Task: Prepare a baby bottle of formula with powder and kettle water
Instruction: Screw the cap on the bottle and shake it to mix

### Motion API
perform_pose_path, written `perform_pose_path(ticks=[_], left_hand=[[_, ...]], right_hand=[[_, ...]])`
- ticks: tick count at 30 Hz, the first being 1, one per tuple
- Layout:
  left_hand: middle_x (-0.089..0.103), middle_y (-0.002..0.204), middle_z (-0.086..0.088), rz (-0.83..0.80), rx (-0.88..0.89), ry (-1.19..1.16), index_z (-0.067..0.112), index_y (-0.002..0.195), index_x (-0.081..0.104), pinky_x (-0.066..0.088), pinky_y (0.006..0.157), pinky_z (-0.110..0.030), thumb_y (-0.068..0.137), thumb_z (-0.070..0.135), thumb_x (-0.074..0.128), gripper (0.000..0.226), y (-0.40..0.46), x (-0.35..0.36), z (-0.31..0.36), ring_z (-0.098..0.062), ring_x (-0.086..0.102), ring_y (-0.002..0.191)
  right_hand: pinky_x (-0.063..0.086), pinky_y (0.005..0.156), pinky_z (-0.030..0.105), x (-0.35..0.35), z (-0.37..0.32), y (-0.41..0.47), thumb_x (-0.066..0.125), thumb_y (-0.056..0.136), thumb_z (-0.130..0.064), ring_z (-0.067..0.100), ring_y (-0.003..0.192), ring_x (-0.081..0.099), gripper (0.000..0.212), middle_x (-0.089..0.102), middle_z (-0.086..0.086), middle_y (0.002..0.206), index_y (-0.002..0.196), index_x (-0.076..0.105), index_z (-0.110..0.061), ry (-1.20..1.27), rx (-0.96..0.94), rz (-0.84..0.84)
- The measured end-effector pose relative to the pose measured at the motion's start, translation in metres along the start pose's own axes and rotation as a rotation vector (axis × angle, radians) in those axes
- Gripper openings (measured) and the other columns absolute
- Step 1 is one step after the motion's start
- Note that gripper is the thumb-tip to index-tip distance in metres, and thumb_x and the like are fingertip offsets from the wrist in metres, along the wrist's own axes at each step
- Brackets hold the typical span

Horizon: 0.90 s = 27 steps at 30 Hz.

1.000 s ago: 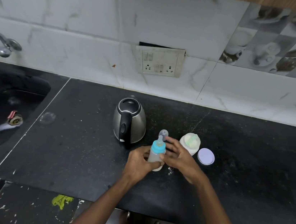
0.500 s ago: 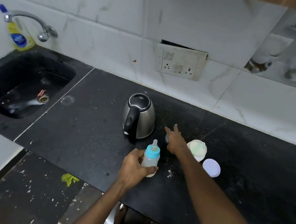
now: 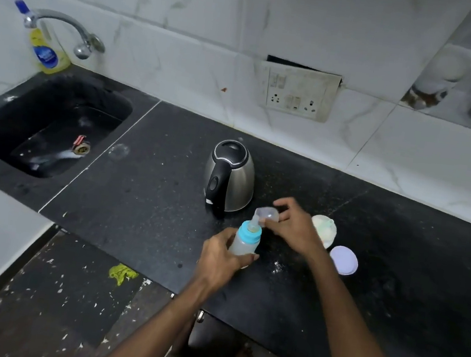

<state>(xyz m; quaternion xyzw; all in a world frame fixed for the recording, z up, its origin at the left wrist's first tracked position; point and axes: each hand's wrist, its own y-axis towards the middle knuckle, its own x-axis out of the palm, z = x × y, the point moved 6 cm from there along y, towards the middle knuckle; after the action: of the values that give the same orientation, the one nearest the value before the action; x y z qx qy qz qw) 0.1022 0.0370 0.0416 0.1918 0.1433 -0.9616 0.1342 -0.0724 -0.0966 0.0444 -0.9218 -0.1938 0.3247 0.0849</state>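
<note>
A baby bottle [image 3: 245, 241] with a blue collar and clear teat stands on the black counter [image 3: 151, 197], and my left hand [image 3: 219, 258] grips its body. My right hand [image 3: 293, 228] pinches a clear plastic cap [image 3: 267, 215] just above the teat. A steel kettle [image 3: 230, 176] with a black handle stands right behind the bottle. An open white formula tub [image 3: 324, 230] sits to the right, partly hidden by my right hand, with its pale lilac lid [image 3: 343, 260] lying flat beside it. A little white powder [image 3: 276, 266] is spilled near the bottle.
A black sink [image 3: 46, 129] is set into the counter at the left, with a tap [image 3: 68, 27] and a yellow soap bottle [image 3: 46, 48] behind it. A socket plate [image 3: 298, 92] hangs on the tiled wall. The counter's front edge runs below my hands.
My right hand reached behind the bottle to the clear cap, picked it up and brought it over the teat. My left hand kept hold of the bottle. The view shifted left.
</note>
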Motion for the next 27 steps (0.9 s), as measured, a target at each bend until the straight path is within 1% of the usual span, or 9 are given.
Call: perform_pose_path(ticks=[2,3,5,6,9,11,15,21,27], left_hand=[[0.077,0.105,0.012,-0.001,0.022,-0.025,0.025,0.117,0.072,0.06,0.081,-0.028,0.069,0.037,0.096,0.055,0.001,-0.001,0.002,-0.002,0.071,0.096],[0.077,0.106,0.012,0.0,0.035,-0.044,0.026,0.119,0.072,0.06,0.082,-0.028,0.069,0.037,0.096,0.056,0.002,-0.002,0.003,-0.002,0.072,0.098],[0.077,0.11,0.011,-0.001,0.066,-0.078,0.025,0.121,0.072,0.06,0.084,-0.027,0.07,0.035,0.096,0.058,0.003,-0.003,0.006,-0.003,0.072,0.1],[0.077,0.111,0.011,-0.005,0.081,-0.091,0.024,0.123,0.071,0.06,0.085,-0.025,0.071,0.034,0.096,0.059,0.003,-0.003,0.008,-0.003,0.072,0.102],[0.077,0.115,0.011,-0.043,0.115,-0.134,0.021,0.127,0.071,0.057,0.086,-0.017,0.072,0.029,0.097,0.061,0.005,-0.003,0.016,0.0,0.071,0.104],[0.077,0.115,0.011,-0.069,0.13,-0.152,0.019,0.129,0.071,0.055,0.085,-0.012,0.072,0.026,0.097,0.064,0.005,-0.002,0.022,0.001,0.071,0.104],[0.078,0.111,0.009,-0.088,0.148,-0.153,0.019,0.128,0.072,0.056,0.082,-0.014,0.07,0.027,0.098,0.065,0.006,0.0,0.033,-0.002,0.073,0.1],[0.078,0.093,0.007,-0.127,0.175,-0.135,0.016,0.118,0.077,0.049,0.067,-0.009,0.072,0.023,0.096,0.05,0.008,-0.006,0.049,0.005,0.07,0.081],[0.078,0.087,0.01,-0.171,0.152,-0.142,0.018,0.112,0.079,0.049,0.064,-0.009,0.072,0.019,0.096,0.043,0.01,-0.007,0.054,0.006,0.07,0.076]], right_hand=[[0.063,0.082,0.045,-0.029,-0.024,-0.025,0.087,0.068,-0.052,0.017,0.084,0.075,0.052,0.074,-0.001,0.091,0.111,0.063,-0.037,0.144,-0.034,0.095],[0.063,0.084,0.046,-0.041,-0.037,-0.037,0.087,0.07,-0.05,0.019,0.087,0.076,0.049,0.075,-0.001,0.095,0.111,0.065,-0.037,0.199,-0.067,0.116],[0.062,0.09,0.043,-0.059,-0.063,-0.061,0.087,0.08,-0.036,0.022,0.092,0.076,0.042,0.075,-0.001,0.104,0.117,0.069,-0.036,0.272,-0.155,0.127],[0.061,0.092,0.038,-0.065,-0.075,-0.071,0.086,0.083,-0.029,0.022,0.093,0.077,0.042,0.074,-0.001,0.11,0.121,0.069,-0.035,0.29,-0.19,0.123],[0.056,0.091,0.021,-0.071,-0.099,-0.09,0.08,0.089,-0.02,0.016,0.096,0.077,0.046,0.069,-0.001,0.122,0.131,0.067,-0.033,0.276,-0.254,0.09],[0.054,0.09,0.017,-0.069,-0.107,-0.093,0.079,0.09,-0.015,0.011,0.099,0.076,0.048,0.067,-0.001,0.123,0.134,0.067,-0.03,0.226,-0.272,0.08],[0.054,0.089,0.014,-0.061,-0.112,-0.094,0.075,0.092,-0.009,0.003,0.105,0.072,0.05,0.065,-0.004,0.122,0.137,0.066,-0.029,0.09,-0.28,0.029],[0.053,0.091,0.012,-0.053,-0.116,-0.092,0.075,0.092,-0.009,0.0,0.106,0.07,0.05,0.065,-0.004,0.123,0.137,0.066,-0.029,0.011,-0.264,-0.009],[0.056,0.099,0.027,-0.049,-0.112,-0.087,0.077,0.091,-0.012,0.01,0.103,0.072,0.051,0.068,-0.006,0.12,0.137,0.066,-0.032,-0.006,-0.243,0.03]])
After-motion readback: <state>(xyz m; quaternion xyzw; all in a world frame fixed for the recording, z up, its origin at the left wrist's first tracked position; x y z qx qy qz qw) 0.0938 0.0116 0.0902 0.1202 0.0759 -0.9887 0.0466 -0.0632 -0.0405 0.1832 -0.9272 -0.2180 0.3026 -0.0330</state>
